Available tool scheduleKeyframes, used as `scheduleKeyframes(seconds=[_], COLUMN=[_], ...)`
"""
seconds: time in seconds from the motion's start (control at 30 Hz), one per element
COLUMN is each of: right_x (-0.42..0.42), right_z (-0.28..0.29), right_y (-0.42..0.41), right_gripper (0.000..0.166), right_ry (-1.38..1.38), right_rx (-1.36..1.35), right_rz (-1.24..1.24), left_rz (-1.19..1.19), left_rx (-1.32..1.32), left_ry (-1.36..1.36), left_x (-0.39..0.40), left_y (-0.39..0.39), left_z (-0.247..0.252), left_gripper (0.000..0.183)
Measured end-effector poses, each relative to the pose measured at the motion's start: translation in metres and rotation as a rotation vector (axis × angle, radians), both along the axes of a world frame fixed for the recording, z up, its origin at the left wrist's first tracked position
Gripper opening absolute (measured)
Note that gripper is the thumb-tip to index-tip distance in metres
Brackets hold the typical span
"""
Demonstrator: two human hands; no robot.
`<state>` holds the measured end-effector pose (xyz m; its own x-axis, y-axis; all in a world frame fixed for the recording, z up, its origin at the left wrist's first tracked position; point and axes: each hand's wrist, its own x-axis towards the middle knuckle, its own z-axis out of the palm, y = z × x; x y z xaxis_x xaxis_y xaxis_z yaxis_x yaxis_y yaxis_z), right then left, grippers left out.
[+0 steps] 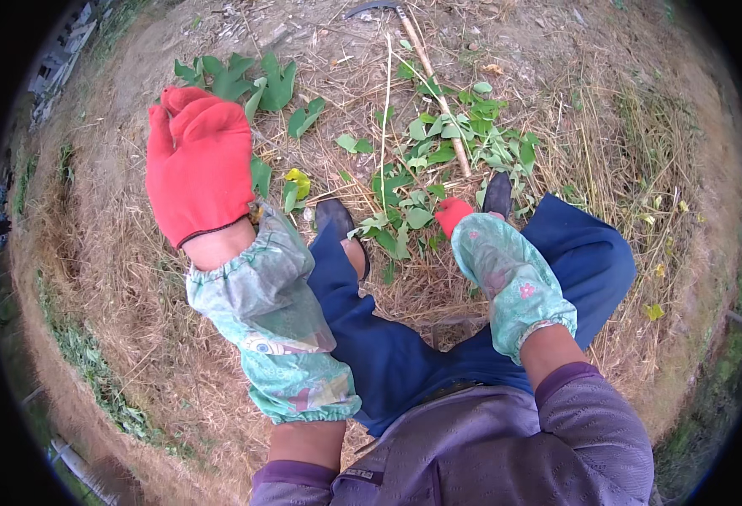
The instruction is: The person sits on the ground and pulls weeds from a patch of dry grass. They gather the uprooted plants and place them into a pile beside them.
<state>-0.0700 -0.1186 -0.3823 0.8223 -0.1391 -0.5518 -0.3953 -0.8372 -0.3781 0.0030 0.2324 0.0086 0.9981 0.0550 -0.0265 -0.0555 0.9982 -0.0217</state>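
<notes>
My left hand, in a red glove, is raised at the left with its fingers bent; broad green leaves show just past it, and whether it holds a stem is hidden. Low near my shoe, my right hand shows only partly beyond a green flowered sleeve cover, close to cut leafy stems. What its fingers hold cannot be made out. A sickle with a long wooden handle lies on the ground ahead, its curved blade at the top and its handle end among the leaves.
Dry straw covers much of the ground. A pale bare stalk stretches left of the sickle. My dark shoes are on either side of the leaf pile. Green plants line the left, and pale debris lies at the upper left.
</notes>
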Motion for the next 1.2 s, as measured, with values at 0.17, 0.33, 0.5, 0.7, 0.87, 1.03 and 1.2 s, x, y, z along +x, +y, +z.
scheduleKeyframes(seconds=[0.17, 0.33, 0.5, 0.7, 0.87, 1.03, 1.2], right_x=[0.014, 0.036, 0.017, -0.028, -0.041, -0.063, -0.092], right_z=[-0.028, -0.037, -0.032, -0.034, 0.021, 0.059, 0.082], right_y=[0.023, 0.028, 0.05, 0.051, 0.041, -0.045, -0.067], right_gripper=[0.052, 0.043, 0.032, 0.04, 0.047, 0.039, 0.026], right_ry=[-0.085, 0.147, 0.236, 0.097, 0.036, -0.064, 0.0], right_rx=[0.047, 0.234, 0.348, 0.333, 0.376, 0.038, 0.258], right_rz=[-0.118, 0.467, 0.557, 0.542, -0.024, 0.119, -0.003], left_rz=[0.056, 0.067, 0.047, 0.038, 0.123, 0.114, 0.147], left_rx=[-0.019, -0.059, -0.063, -0.094, -0.058, -0.036, 0.169], left_ry=[0.025, 0.024, 0.003, 0.0, -0.004, -0.122, -0.025], left_x=[-0.007, -0.003, -0.003, -0.003, -0.009, 0.006, 0.014], left_y=[0.009, 0.008, 0.01, 0.014, 0.032, 0.018, -0.012], left_z=[0.003, 0.004, 0.004, 0.002, 0.001, -0.009, -0.011], left_gripper=[0.019, 0.018, 0.017, 0.016, 0.016, 0.015, 0.014])
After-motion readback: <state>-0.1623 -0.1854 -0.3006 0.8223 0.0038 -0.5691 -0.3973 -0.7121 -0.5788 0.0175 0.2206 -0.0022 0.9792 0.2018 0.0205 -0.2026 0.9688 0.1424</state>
